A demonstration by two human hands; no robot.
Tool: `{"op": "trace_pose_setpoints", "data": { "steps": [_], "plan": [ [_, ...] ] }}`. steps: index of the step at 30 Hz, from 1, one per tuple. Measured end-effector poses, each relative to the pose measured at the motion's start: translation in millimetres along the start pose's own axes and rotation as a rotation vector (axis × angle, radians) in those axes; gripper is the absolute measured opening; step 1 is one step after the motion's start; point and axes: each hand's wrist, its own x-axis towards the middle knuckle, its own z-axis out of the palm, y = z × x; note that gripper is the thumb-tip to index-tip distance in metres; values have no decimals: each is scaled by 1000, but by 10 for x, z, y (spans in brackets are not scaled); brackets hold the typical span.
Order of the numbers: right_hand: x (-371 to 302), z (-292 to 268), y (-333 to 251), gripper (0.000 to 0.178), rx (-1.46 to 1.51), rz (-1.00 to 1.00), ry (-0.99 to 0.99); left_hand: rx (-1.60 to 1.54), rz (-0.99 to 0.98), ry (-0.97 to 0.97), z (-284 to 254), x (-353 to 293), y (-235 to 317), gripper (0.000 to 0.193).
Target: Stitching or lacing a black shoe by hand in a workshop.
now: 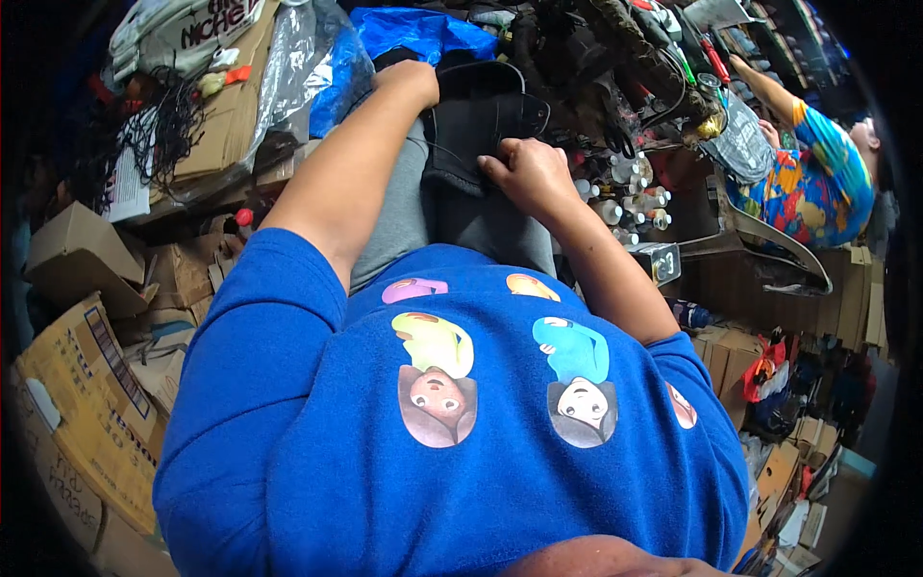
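Note:
A black shoe upper (476,120) rests on my lap, over grey trousers. My left hand (409,80) grips its far edge, fingers curled over the black material. My right hand (527,171) is closed at the near right side of the piece, pinching it; a thin thread seems to run across the black surface toward this hand. My blue printed shirt fills the lower half of the view.
Cardboard boxes (91,385) pile up on my left, with a blue plastic bag (413,29) beyond the shoe piece. Small bottles (625,192) crowd a bench at my right. Another person in a colourful shirt (817,188) works at the far right.

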Motion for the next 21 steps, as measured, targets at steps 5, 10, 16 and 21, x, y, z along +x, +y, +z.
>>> {"op": "trace_pose_setpoints", "data": {
  "steps": [5, 10, 16, 21],
  "plan": [
    [154, -118, 92, 34, -88, 8, -73, 19, 2, -65, -47, -69, -11, 53],
    [131, -80, 46, 31, -108, -89, 64, -505, 530, 562, 75, -316, 76, 23],
    [-22, -87, 161, 30, -137, -313, 344, -639, 864, 59, 32, -743, 226, 26],
    [-36, -55, 251, 27, 346, -241, -118, -605, 861, -85, 139, -600, 183, 25]
  ]
}}
